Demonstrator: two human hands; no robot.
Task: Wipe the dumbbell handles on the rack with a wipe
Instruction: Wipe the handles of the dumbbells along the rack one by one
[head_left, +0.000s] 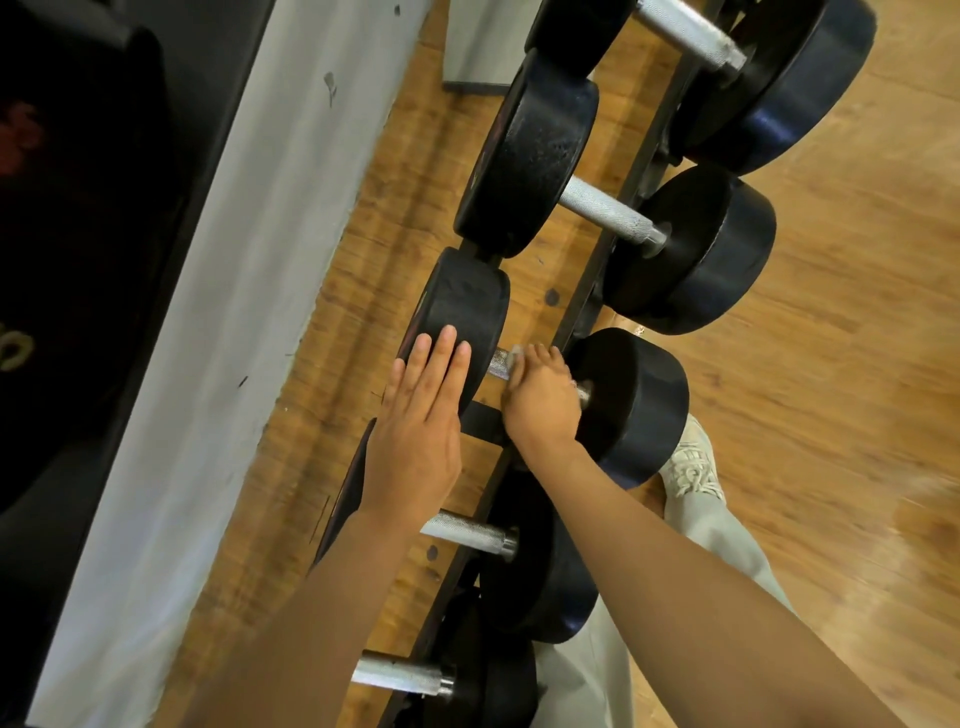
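Several black dumbbells with knurled silver handles lie side by side on a low dark rack (636, 156). My right hand (540, 397) curls round the handle (500, 362) of the middle dumbbell (639, 405), with a bit of white wipe (518, 352) showing at my fingertips. My left hand (421, 410) rests flat, fingers straight, on that dumbbell's far weight head (465, 306). Two bare handles (605, 208) (685, 31) lie further along the rack. Nearer me, another two handles (467, 531) (400, 675) show beneath my forearms.
A grey wall base (208, 312) and dark panel run along the left behind the rack. Wooden floor (831, 364) spreads to the right. My light shoe (691, 467) and trouser leg stand close to the rack's front rail.
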